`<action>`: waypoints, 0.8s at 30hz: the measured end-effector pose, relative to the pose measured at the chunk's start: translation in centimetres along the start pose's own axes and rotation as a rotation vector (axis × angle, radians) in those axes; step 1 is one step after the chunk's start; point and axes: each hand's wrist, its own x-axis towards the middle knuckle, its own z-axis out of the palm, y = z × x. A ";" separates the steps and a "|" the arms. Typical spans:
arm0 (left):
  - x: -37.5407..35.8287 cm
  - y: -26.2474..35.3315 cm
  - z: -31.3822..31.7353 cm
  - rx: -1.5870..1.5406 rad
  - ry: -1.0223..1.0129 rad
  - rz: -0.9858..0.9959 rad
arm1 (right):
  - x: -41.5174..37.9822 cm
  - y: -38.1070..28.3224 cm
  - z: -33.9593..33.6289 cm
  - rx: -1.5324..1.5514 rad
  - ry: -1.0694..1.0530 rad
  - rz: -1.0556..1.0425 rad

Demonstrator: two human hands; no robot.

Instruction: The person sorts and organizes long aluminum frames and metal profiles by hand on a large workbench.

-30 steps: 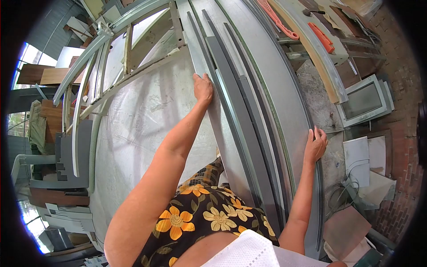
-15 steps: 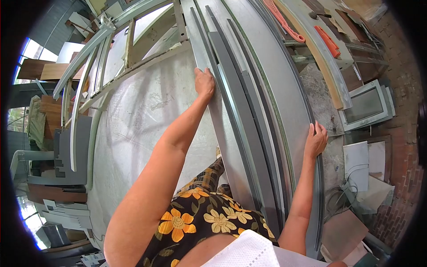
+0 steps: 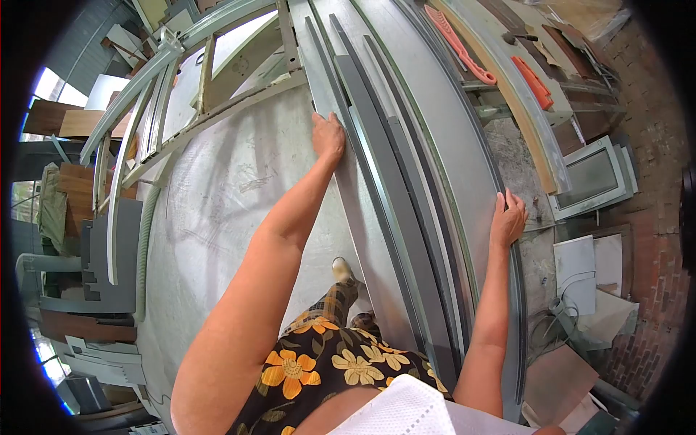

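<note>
A long silver metal panel (image 3: 428,94) runs away from my body, with several dark grey profile strips (image 3: 391,156) lying lengthwise on it. At its left edge, my left hand (image 3: 328,138) is closed around the rim, thumb and fingers curled over it. My right hand (image 3: 510,217) grips the opposite side, where a dark edge strip (image 3: 484,148) runs along the panel. The undersides of both grips are hidden. My boot (image 3: 341,270) shows on the floor, left of the panel.
A metal frame (image 3: 217,123) stands at the far left, close to the panel. To the right are an orange-handled tool (image 3: 460,47), an orange piece (image 3: 531,81), a wooden-edged bench (image 3: 518,109) and a framed pane (image 3: 591,177). Boards (image 3: 80,188) are stacked along the left.
My boot has come forward into fuller view. The right hand sits slightly farther along the panel's edge, while the left keeps its hold. The whole view has shifted slightly.
</note>
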 end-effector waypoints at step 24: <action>5.6 1.7 3.1 -0.023 0.019 -0.013 | 8.3 -5.5 6.8 0.018 0.042 -0.074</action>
